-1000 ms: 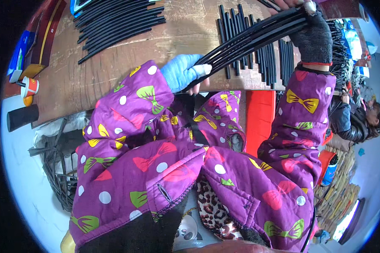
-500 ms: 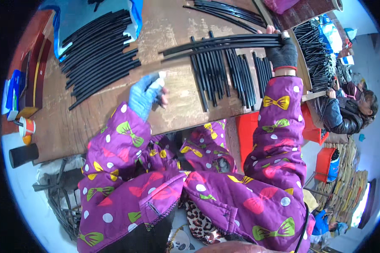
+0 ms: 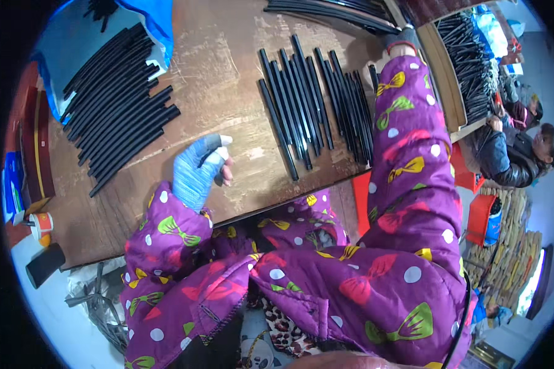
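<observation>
My left hand [image 3: 197, 169], in a light blue glove with pale-wrapped fingertips, hovers over the near part of the wooden table, loosely curled. Its thumb and index are apart and nothing is between them. At the table's far right, my right hand [image 3: 395, 40] wears a dark glove. It is at the right ends of long black strips [image 3: 332, 16]; its fingers are blurred and hidden, so I cannot tell its grip. Between my hands lie a group of black sticks [image 3: 295, 104] and another group [image 3: 349, 111]. A larger row of black sticks [image 3: 120, 104] lies to the left.
A blue plastic sheet [image 3: 156, 27] is at the far left. A long wooden box [image 3: 443, 67] with many black sticks stands right. Beyond it sits another person [image 3: 505, 150]. A paper cup [image 3: 42, 222] stands at the left table edge; a red bin [image 3: 481, 216] is right.
My right hand has moved away from me, from above the stick groups to the long strips at the far edge. My left hand stays loosely curled. The whole view has shifted.
</observation>
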The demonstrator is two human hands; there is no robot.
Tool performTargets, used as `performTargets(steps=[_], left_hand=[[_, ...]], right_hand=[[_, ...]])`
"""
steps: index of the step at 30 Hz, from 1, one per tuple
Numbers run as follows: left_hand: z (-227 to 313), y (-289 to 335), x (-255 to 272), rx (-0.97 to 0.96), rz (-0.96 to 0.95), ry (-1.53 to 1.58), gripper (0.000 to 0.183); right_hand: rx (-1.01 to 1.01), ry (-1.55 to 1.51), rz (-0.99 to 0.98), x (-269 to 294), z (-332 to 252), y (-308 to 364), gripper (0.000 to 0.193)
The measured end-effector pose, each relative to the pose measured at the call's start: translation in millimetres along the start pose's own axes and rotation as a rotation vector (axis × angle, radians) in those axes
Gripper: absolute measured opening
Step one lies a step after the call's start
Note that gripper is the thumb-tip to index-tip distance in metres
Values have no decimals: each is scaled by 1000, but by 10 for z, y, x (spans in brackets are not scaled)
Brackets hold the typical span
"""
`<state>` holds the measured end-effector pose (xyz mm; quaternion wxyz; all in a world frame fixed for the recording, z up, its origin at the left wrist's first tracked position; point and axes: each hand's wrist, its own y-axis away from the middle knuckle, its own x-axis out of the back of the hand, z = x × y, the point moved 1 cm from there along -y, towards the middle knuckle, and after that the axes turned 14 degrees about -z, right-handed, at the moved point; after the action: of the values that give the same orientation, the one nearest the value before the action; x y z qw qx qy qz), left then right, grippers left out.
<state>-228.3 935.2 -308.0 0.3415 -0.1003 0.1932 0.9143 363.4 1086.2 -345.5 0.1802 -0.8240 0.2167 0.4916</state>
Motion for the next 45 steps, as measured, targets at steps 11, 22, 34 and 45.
performTargets(steps=[11,22,34,45], left_hand=[[-25,-232,-153,6,28,-67,21],[-163,-52,-240,-17,29,-105,23],[-201,112,-316,-60,36,-122,23],[-85,435,-575,-58,50,-122,19]], right_hand=[[-293,1479,17,-570,-619,795,35],[-320,2497,-472,-1262,256,3251,24],[-714,2545,-200,-1419,309,3376,41],[-494,2599,-184,-1472,265,3714,26]])
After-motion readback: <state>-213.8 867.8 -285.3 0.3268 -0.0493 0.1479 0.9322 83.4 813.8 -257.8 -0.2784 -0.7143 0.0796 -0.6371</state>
